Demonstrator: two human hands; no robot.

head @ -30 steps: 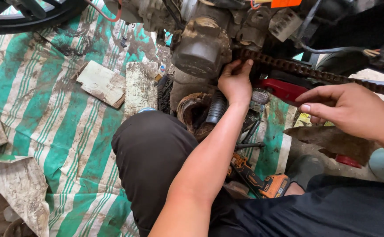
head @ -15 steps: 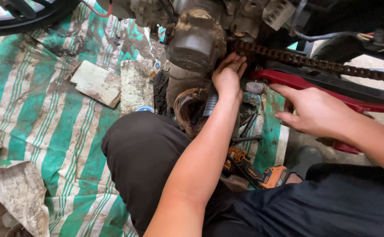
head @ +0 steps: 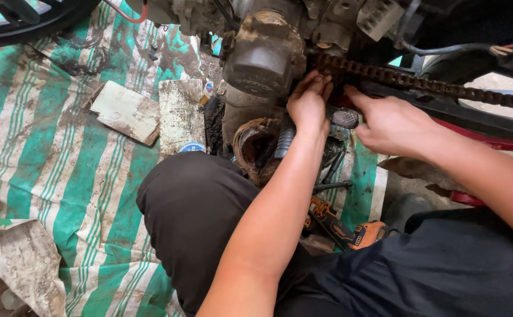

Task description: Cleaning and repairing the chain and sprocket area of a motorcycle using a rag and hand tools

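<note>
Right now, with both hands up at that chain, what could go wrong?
1. The left hand has its fingertips at the drive chain beside the engine casing; if the chain moves, they could get pinched.
2. The right hand reaches in just below the same chain, so it likely faces the same risk.
3. The orange-handled tool lies loose by the person's legs and could be knelt on.

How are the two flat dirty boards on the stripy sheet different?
The left board lies tilted at an angle and is wider; the right board lies straight and is narrower and longer. The left board lies apart on the striped tarp; the right board lies nearer the engine. Both are pale, flat and mud-stained.
</note>
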